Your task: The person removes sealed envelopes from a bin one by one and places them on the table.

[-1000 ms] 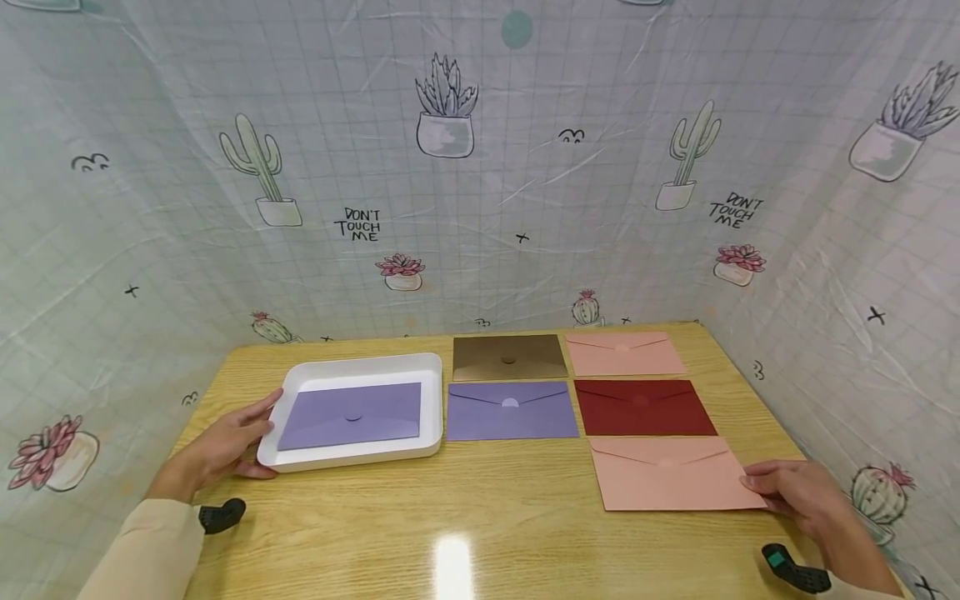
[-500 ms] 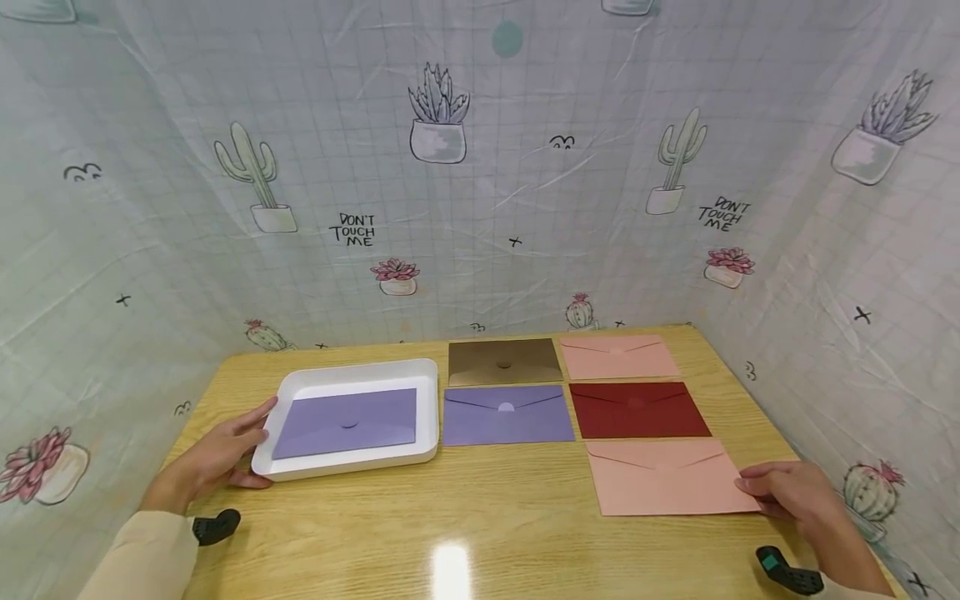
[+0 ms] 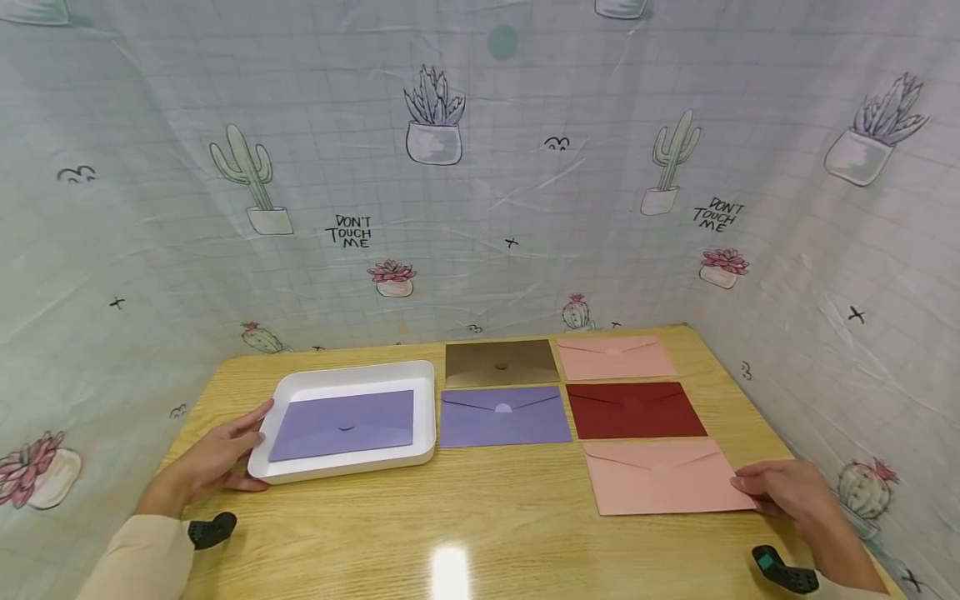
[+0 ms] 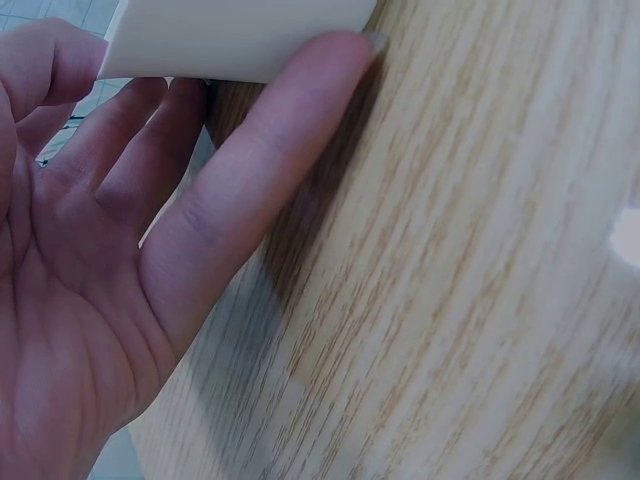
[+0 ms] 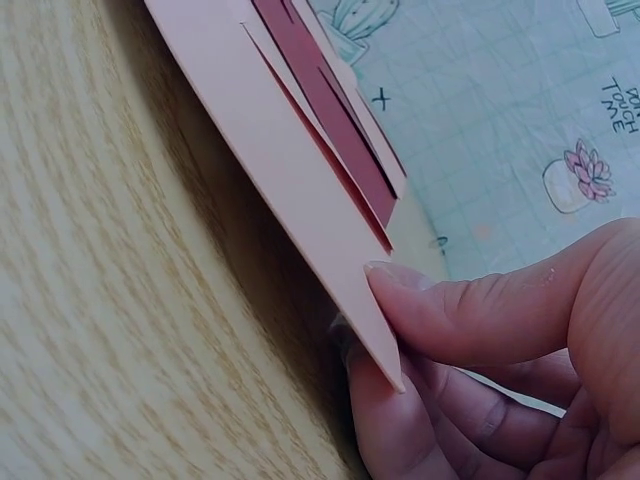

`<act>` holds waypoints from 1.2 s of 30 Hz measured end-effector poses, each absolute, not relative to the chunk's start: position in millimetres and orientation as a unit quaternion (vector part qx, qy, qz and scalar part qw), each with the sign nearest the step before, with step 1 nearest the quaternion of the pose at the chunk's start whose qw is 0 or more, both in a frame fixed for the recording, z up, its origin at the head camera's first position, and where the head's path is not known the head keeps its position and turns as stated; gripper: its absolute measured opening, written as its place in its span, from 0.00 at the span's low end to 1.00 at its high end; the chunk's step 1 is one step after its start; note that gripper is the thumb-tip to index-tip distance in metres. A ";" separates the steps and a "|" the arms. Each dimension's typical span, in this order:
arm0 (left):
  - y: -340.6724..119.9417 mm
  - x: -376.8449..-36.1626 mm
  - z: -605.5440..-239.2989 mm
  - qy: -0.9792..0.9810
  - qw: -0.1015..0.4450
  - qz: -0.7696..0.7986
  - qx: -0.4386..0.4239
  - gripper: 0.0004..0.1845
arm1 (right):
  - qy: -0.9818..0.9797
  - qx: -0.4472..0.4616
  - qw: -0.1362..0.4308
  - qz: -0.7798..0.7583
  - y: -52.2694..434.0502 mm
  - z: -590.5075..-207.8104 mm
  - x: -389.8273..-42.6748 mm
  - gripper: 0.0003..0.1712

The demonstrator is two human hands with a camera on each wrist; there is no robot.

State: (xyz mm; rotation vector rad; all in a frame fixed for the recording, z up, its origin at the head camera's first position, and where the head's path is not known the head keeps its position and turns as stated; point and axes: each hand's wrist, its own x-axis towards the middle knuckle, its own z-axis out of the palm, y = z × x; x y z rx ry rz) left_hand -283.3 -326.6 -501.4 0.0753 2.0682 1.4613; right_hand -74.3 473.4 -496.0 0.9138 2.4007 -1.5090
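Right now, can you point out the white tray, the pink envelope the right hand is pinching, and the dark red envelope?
white tray (image 3: 352, 372), head view, bare floor near the far rim.
pink envelope (image 3: 660, 479), head view, middle of its face, below the flap.
dark red envelope (image 3: 636, 410), head view, centre, at the flap's tip.

Matt paper on glossy wood

The table (image 3: 487, 525) is showing pale wood grain under a varnish that is catching a bright glare; the white tray (image 3: 352, 377) is looking like smooth plastic, the pink envelope (image 3: 660, 483) between the fingers (image 5: 450, 310) like matt card, and the backdrop (image 3: 480, 167) is hanging as creased printed cloth.
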 end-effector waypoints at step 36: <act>-326.6 -285.8 -498.9 0.781 0.299 0.547 0.030 0.38 | 0.878 0.278 0.035 -0.388 466.1 -480.4 -81.4 0.16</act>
